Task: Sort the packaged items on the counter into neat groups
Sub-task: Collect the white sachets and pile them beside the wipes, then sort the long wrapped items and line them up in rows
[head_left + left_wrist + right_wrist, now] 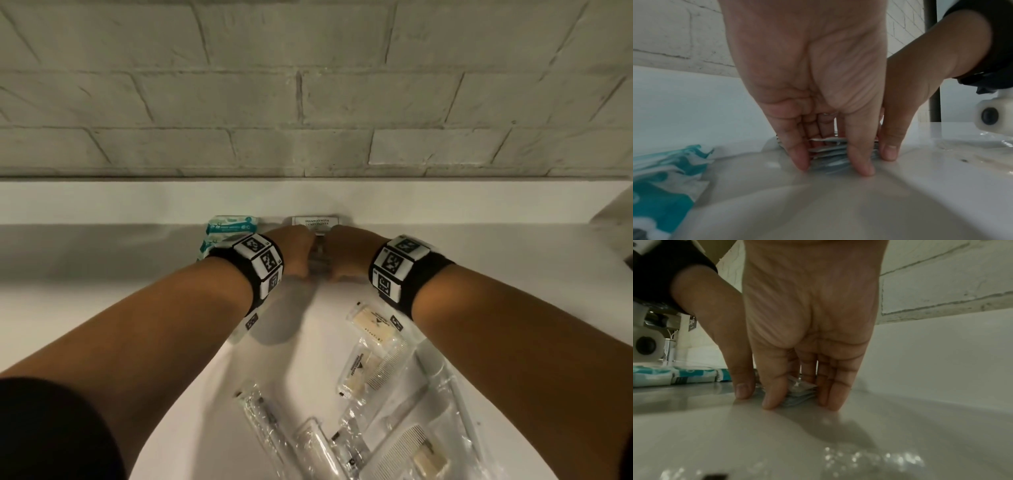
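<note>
Left hand [294, 250] and right hand [346, 253], fingers straight with tips on the white counter [102, 301], press a stack of grey sachets [828, 155] between them, by the back ledge. Just beyond, a labelled sachet [317, 221] reads "SHAMPOO WITH CONDITIONER". Teal packets [229, 228] lie to the left; clear-wrapped combs [373, 346] lie nearer.

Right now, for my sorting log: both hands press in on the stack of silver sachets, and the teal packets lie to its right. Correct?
No: the teal packets lie left of the stack of silver sachets, as the head view shows. The left hand and right hand do press in on it.
</note>
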The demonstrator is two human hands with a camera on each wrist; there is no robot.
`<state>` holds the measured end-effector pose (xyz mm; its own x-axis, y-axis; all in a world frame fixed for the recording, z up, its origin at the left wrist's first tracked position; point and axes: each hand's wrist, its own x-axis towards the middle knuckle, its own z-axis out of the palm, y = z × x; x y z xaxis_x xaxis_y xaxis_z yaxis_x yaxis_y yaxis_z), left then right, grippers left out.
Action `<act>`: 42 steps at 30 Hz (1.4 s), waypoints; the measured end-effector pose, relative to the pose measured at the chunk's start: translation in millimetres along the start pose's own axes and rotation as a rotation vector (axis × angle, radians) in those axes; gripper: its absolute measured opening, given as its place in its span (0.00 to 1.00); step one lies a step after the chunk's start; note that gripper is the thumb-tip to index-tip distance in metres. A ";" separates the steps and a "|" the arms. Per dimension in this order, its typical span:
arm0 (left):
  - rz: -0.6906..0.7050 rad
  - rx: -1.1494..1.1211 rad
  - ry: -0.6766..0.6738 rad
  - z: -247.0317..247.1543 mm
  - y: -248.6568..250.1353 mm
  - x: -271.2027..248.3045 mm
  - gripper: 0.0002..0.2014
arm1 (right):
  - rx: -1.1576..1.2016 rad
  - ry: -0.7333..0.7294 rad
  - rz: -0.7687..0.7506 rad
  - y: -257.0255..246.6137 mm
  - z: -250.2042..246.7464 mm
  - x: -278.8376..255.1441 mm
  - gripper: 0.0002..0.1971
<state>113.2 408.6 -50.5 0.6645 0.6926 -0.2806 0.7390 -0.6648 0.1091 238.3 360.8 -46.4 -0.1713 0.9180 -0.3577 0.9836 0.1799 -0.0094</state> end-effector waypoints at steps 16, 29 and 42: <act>-0.115 -0.077 0.041 -15.3 14.9 -83.1 0.20 | 0.326 0.006 0.141 33.9 9.1 -102.6 0.18; -0.091 -0.033 -0.232 28.1 128.1 -125.3 0.25 | 0.240 0.040 0.423 3.1 58.4 -147.5 0.20; -0.247 -0.215 -0.147 45.0 144.0 -145.0 0.25 | 0.396 -0.442 0.144 -27.8 71.0 -308.9 0.09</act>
<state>118.3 199.8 -37.1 0.4512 0.7670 -0.4562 0.8923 -0.3972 0.2146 267.9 47.1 -1.9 -0.0794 0.6746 -0.7339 0.9558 -0.1575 -0.2482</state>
